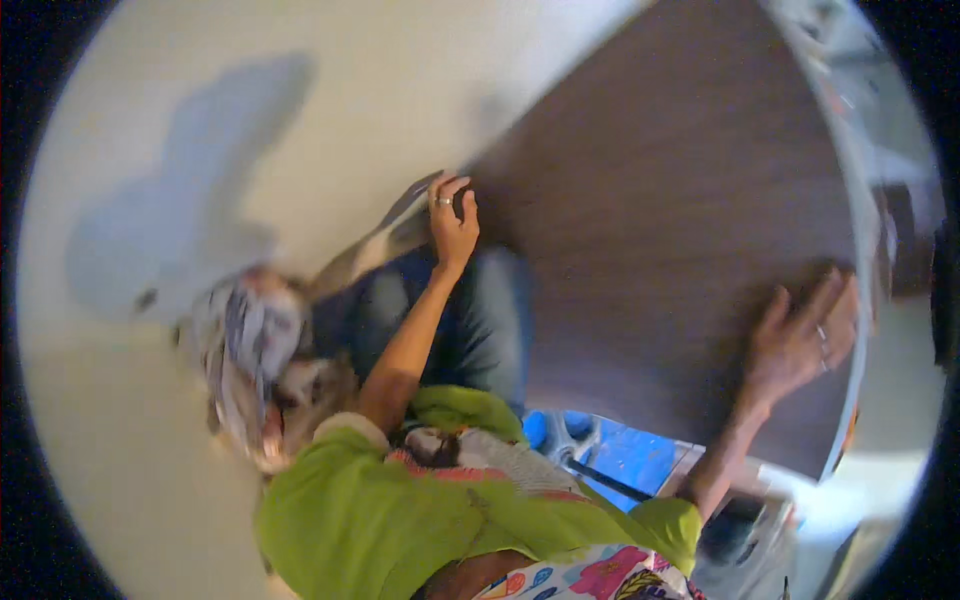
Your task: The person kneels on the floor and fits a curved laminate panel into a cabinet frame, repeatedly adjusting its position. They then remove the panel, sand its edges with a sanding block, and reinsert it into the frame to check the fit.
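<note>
Jeans point(495, 315) disappear behind brown board point(680, 220), bunched cloth point(252, 335) at left

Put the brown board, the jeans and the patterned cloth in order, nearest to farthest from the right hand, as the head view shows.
From the right hand:
1. Brown board: directly under the hand.
2. Jeans: left of the hand, mid-picture.
3. Patterned cloth: far left, beyond the jeans.

A grey spoked base point(566, 442) shows at the left end of the blue surface point(645, 455), a black rod point(612, 481) across it. Well left of that surface are a blurred patterned bundle point(250, 340) and a pale wall point(370, 110).
</note>
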{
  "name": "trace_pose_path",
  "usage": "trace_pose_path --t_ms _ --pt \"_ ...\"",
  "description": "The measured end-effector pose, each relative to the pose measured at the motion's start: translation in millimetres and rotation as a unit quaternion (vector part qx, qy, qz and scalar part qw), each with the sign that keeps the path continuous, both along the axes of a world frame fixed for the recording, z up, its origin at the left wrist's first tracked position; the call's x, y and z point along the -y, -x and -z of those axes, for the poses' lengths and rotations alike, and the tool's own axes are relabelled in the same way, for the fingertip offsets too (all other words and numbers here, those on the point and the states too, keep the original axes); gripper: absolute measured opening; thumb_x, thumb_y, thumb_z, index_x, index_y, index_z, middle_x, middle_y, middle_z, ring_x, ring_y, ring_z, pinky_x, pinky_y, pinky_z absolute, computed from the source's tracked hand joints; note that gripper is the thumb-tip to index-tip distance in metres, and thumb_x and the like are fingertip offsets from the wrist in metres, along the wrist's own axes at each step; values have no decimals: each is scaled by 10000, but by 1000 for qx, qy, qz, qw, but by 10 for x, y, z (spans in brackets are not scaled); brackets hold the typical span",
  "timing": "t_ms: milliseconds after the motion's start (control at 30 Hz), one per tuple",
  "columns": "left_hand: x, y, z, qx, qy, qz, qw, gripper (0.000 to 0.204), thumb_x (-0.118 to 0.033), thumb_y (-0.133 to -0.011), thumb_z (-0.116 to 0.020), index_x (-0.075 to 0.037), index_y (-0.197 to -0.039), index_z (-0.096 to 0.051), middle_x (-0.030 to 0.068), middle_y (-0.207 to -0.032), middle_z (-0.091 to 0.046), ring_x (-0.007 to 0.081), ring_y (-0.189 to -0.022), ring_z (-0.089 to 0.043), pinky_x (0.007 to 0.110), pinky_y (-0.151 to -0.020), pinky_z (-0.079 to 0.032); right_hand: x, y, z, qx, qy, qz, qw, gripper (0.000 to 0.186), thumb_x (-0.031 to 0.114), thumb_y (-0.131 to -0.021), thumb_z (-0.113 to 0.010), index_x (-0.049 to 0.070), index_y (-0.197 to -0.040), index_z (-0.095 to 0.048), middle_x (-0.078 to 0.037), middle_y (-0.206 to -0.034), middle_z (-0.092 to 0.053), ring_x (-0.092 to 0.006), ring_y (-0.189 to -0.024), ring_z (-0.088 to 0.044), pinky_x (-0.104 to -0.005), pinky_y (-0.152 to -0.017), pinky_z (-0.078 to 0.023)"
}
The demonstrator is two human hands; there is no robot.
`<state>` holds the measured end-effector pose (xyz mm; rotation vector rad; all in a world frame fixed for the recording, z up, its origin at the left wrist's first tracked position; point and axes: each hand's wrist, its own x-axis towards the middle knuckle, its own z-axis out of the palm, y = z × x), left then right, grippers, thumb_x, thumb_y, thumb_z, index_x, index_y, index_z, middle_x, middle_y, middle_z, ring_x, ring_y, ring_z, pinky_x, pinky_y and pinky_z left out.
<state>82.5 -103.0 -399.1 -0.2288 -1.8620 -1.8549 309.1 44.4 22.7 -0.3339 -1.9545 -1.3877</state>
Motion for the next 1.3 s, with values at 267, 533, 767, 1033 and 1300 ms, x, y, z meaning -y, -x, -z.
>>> trace_pose_path --t_ms 267,533,767,1033,1300 --pt "-514 -529 2611 349 -257 97 896 749 -400 -921 -750 18 -1444 -415 187 -1381 -571 319 -1287 -525 426 -1117 -405 -178 126 0 0 -59 -72 996 662 558 -1038 -452 117 -1531 -449 -76 -1583 -433 -264 -1452 -405 -448 -1178 -332" --pt "-1052 -258 2895 475 -291 199 806 736 -390 -944 -717 21 -1467 -401 174 -1395 -573 302 -1271 -551 421 -1096 -431 -199 116 14 -2 -99 -44 994 656 554 -1048 -426 93 -1512 -474 -82 -1573 -446 -259 -1435 -433 -457 -1164 -344" --pt "-1037 -259 3048 453 -262 149 839 771 -410 -947 -710 -12 -1523 -386 185 -1494 -500 317 -1344 -498 425 -1129 -402 -128 175 95 -5 -89 -73 993 678 574 -1044 -421 88 -1514 -467 -92 -1559 -457 -259 -1423 -441 -447 -1158 -363" --pt "-858 -182 2979 423 -227 210 852 667 -428 -972 -663 -54 -1489 -467 161 -1448 -545 283 -1316 -522 406 -1107 -425 -166 53 -32 6 -96 -55 994 661 549 -1047 -442 79 -1511 -471 -103 -1556 -461 -293 -1418 -442 -460 -1150 -365" --pt "-623 -11 1705 84 55 0 995 462 -146 -969 -603 -11 -1406 -536 246 -1490 -470 446 -1369 -437 499 -1159 -348 -56 129 66 -1 -21 23 1000 682 512 -1052 -410 46 -1549 -381 -167 -1621 -343 -348 -1506 -303 -500 -1236 -214"
